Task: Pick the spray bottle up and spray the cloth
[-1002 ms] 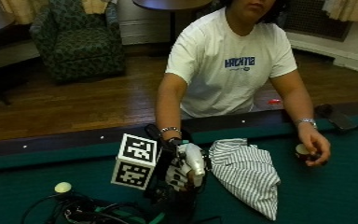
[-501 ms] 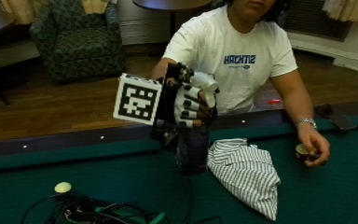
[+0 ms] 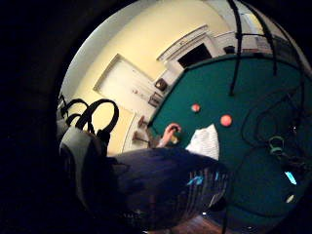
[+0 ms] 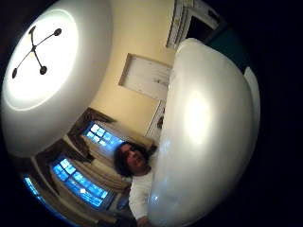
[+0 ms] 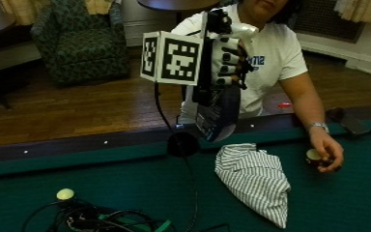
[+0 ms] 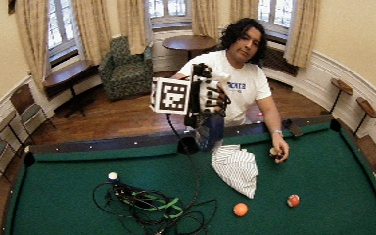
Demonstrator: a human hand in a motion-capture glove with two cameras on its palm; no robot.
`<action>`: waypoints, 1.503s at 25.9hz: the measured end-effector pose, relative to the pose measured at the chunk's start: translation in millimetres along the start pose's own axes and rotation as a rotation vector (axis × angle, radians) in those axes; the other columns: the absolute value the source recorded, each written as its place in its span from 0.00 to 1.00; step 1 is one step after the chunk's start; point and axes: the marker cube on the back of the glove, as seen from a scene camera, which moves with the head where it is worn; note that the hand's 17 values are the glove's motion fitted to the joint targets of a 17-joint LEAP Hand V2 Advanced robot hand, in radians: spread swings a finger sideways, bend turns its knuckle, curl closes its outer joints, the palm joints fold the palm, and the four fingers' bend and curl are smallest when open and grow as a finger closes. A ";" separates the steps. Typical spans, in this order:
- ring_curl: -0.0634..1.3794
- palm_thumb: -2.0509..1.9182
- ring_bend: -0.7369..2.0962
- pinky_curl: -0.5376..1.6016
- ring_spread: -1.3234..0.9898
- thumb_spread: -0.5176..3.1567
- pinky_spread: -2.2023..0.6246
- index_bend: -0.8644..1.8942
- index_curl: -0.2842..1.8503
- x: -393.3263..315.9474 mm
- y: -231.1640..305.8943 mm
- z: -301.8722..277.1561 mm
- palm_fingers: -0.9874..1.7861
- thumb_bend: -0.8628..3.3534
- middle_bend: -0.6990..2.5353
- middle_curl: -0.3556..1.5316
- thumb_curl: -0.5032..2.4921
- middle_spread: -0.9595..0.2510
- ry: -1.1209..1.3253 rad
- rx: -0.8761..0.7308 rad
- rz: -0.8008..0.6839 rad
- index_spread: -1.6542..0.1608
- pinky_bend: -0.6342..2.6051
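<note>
My gloved right hand (image 5: 227, 58) grips a spray bottle (image 5: 218, 113) by its neck and holds it high over the table's near rail. The bottle has a dark blue body and a white trigger head (image 5: 243, 30). It hangs upright above and just behind the striped cloth (image 5: 256, 179), which lies crumpled on the green felt. In the wide outside view the hand (image 6: 211, 95) and bottle (image 6: 209, 132) are at chest height, well above the cloth (image 6: 235, 166). The blue body (image 3: 165, 187) fills the little finger side palm view, and the white head (image 4: 203, 132) fills the thumb side one.
The person's bare hand (image 5: 323, 154) rests on the felt beside the cloth, holding a ball (image 5: 313, 155). An orange ball (image 6: 240, 209) and a red ball (image 6: 293, 200) lie nearer the camera. A tangle of cables (image 6: 149, 205) and a white ball (image 6: 111, 176) sit at the left.
The gloved hand has lifted the spray bottle from the felt up to chest height, then higher. The cloth and the bare hand have stayed put.
</note>
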 end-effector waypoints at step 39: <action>0.36 0.75 0.51 0.43 0.49 0.26 0.67 0.45 0.40 215.7 93.5 174.7 0.86 0.20 0.42 0.48 0.44 0.63 0.423 -0.920 1.182 0.76 0.32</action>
